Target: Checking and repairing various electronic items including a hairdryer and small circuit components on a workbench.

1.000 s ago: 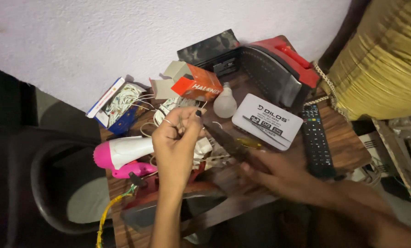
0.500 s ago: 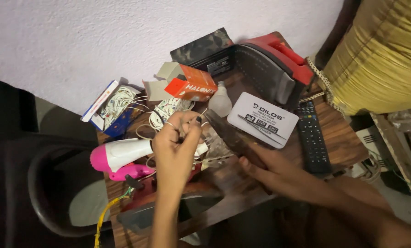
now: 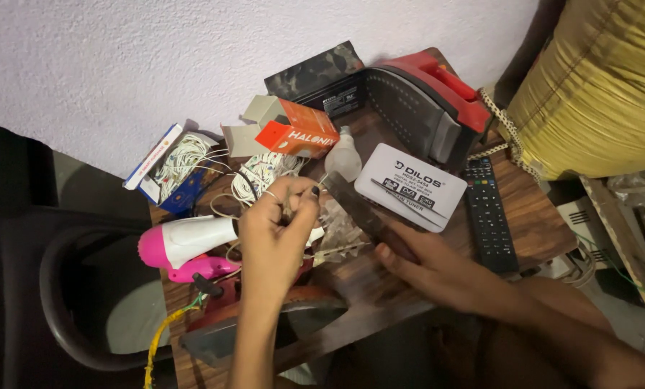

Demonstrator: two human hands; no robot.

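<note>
Over the cluttered wooden table (image 3: 531, 216), the left hand (image 3: 276, 230) pinches a thin wire end (image 3: 321, 181) between closed fingertips, lifting it clear of the clutter, while the right hand (image 3: 427, 263) clamps a dark flat tool (image 3: 362, 212) angled toward it, beside the white set-top box (image 3: 409, 186).

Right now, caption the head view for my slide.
Left hand pinches a thin wire, right hand grips a dark blade over a cluttered wooden table.

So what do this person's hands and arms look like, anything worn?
Both forearms are bare, with no sleeves, gloves or watch in view. The left hand wears a thin ring on one finger and has dark polish on at least one nail. The right hand shows no ring or other jewellery that I can make out.
</note>
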